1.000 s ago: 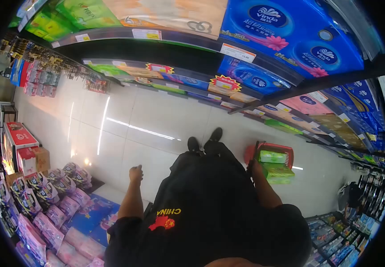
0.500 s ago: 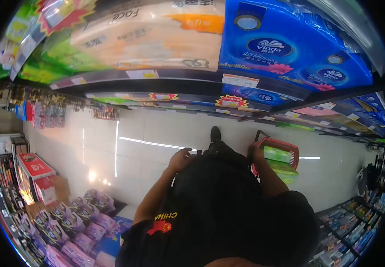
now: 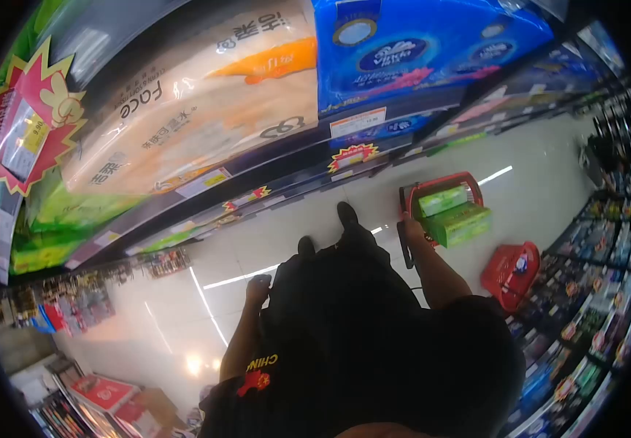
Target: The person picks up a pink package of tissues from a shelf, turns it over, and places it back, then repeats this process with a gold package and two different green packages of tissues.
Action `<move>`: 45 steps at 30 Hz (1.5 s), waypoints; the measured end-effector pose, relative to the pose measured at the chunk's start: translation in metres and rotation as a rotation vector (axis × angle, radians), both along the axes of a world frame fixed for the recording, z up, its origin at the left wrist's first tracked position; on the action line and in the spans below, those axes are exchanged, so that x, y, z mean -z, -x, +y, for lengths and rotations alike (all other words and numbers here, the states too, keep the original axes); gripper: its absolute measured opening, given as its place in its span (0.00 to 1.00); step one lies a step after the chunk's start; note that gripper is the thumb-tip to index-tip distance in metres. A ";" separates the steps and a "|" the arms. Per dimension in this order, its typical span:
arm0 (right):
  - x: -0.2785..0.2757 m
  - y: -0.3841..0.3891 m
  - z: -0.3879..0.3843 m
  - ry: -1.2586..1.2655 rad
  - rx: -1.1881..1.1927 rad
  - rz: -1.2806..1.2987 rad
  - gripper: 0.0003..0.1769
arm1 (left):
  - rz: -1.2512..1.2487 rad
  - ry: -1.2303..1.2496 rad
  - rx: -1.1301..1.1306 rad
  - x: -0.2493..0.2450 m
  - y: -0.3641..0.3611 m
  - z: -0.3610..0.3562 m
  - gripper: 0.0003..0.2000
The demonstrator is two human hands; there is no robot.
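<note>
Red and loaded with green packs, the basket is hanging from the right hand, wrapped round its handle, while the left hand, its grip unclear, is now dangling lower, off the waist, leaving the right carrying alone.

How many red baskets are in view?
2: one basket at the right hand, with green packs in it; another basket on the floor near the shelves at picture right. Others may be hidden.

Both hands low, well apart
</note>
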State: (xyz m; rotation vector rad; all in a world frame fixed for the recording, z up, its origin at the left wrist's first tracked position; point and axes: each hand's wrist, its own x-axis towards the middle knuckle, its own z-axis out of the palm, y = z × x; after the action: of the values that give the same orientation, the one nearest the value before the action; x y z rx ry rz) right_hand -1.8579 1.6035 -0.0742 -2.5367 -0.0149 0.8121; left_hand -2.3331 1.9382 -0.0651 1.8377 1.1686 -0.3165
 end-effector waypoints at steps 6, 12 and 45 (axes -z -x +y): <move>-0.034 0.096 0.007 -0.071 -0.219 -0.047 0.24 | -0.113 -0.329 0.330 -0.067 -0.035 0.071 0.17; -0.071 0.167 0.023 -0.150 0.142 0.248 0.32 | -0.459 -0.424 0.316 -0.165 -0.155 0.085 0.15; 0.048 0.117 -0.098 -0.386 0.807 0.378 0.22 | 0.369 -0.750 1.060 -0.160 -0.359 0.116 0.39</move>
State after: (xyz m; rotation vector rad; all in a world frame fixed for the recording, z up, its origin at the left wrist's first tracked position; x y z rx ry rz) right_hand -1.9752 1.5050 -0.1226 -1.7507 0.8287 0.8164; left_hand -1.9740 2.0542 0.0952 3.0756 0.4096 -0.9245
